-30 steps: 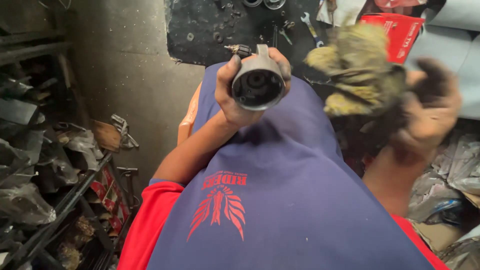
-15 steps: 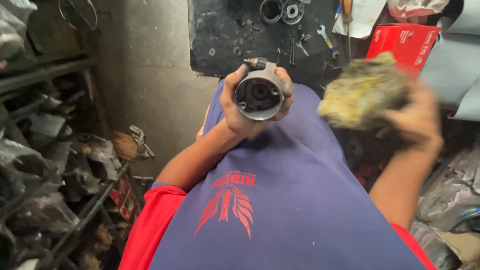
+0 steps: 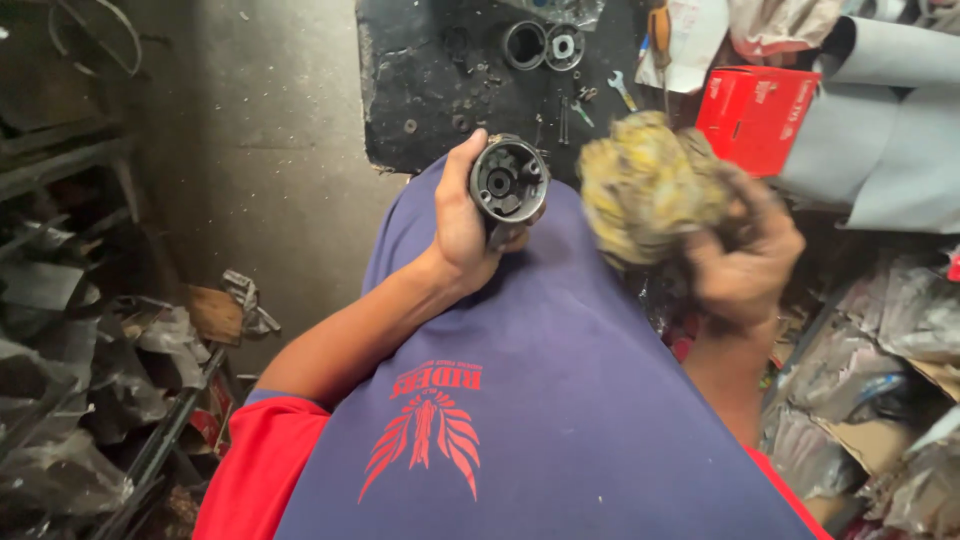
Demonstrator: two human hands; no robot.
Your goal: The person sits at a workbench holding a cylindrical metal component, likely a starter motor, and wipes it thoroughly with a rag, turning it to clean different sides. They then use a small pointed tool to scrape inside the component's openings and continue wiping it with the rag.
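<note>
Nearest the camera, the lower middle of the view is filled by a blue shirt with red sleeves and a red feather emblem [image 3: 425, 430], by which everything directly below the hands is hidden. Above it, a dark, round, cup-shaped metal housing [image 3: 509, 181] is gripped by the left hand [image 3: 462, 225], the fingers being wrapped behind it and the thumb laid along its left side; its open end is turned up toward the camera, and a central hub is seen inside. Just to the right, a grimy yellowish wad of rag [image 3: 645, 180] is clutched by the right hand [image 3: 745, 260], which is blackened with grease; the wad is held near the housing but apart from it, and is blurred.

To the left, dark shelving crowded with crumpled plastic-wrapped parts [image 3: 70, 330] is seen beside a bare concrete floor [image 3: 260, 170]. To the right, more wrapped packages [image 3: 880, 350] are piled.

Farther off, a black oily mat [image 3: 440, 90] is spread on the floor. On it are laid two round metal rings [image 3: 542, 45], a small silver spanner [image 3: 622, 90] and scattered washers. Beside the mat a red cardboard box [image 3: 755, 115] is set, and a grey folded sheet [image 3: 880, 130] lies beyond it.
</note>
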